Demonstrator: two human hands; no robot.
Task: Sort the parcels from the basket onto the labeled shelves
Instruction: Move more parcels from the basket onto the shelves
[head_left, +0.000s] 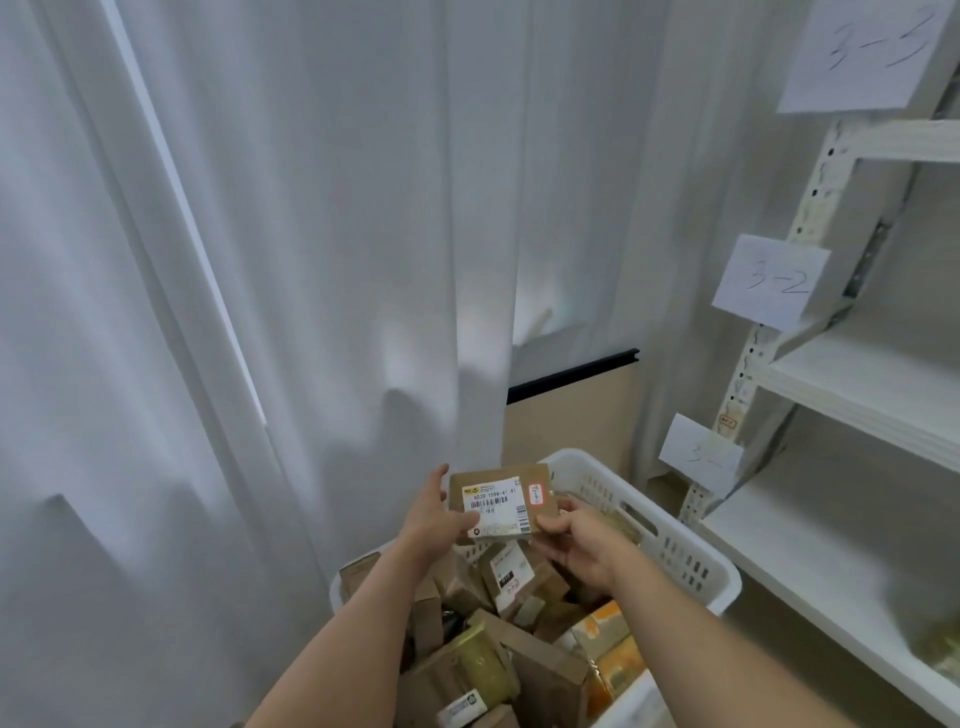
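Note:
A flat brown parcel (500, 501) with a white shipping label and a small red-edged sticker is held up above the white plastic basket (680, 545). My left hand (434, 519) grips its left edge, thumb on the label. My right hand (576, 540) pinches its lower right corner. The basket below is full of several brown and yellow parcels (519, 644). To the right stands a white shelf rack (852, 389) with paper labels reading 3-3 (867, 52), 3-2 (771, 280) and a partly readable lower label (701, 454).
White curtains (260, 260) hang across the left and middle behind the basket. A beige wall with a black rail (571, 376) shows through a gap. A yellowish packet (940, 652) lies on the bottom shelf at the far right.

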